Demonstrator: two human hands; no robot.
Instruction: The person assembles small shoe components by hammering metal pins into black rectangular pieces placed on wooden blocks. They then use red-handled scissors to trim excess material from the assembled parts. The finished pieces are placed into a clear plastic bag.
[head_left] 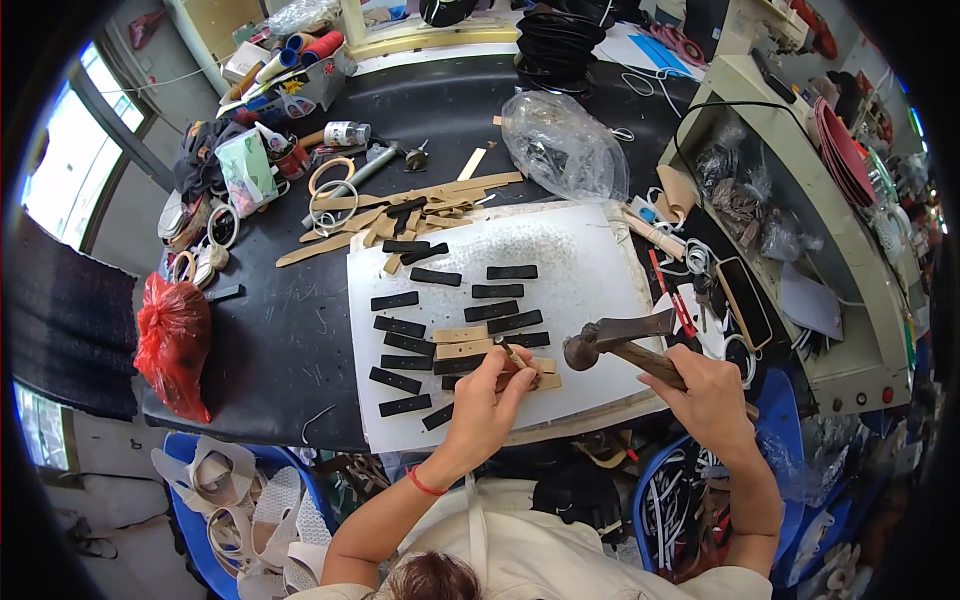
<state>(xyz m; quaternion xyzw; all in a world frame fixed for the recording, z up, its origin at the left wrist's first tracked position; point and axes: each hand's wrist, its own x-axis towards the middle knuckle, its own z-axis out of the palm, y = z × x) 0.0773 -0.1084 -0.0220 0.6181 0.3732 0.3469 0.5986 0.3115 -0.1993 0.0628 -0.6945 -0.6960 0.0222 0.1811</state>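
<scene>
My left hand (487, 398) pinches a short, slim punch (510, 352) with a dark metal top. It rests low over the strips at the near part of a white board (600, 285). Raised to the right of it is a hammer (620, 338) with a dark head, and my right hand (705, 400) is closed round its wooden handle. Several short black strips (404, 406), with small holes near their ends, lie in loose rows on the board. Tan strips (461, 342) lie among them. My left fingers hide the punch's lower end and part of the strips below.
Long tan strips (430, 200) are heaped beyond the board. A clear plastic bag (565, 145) sits at the back, a red bag (175, 340) at the left. Blue bins (190, 500) filled with scraps flank me. A cream metal cabinet (850, 300) stands at the right.
</scene>
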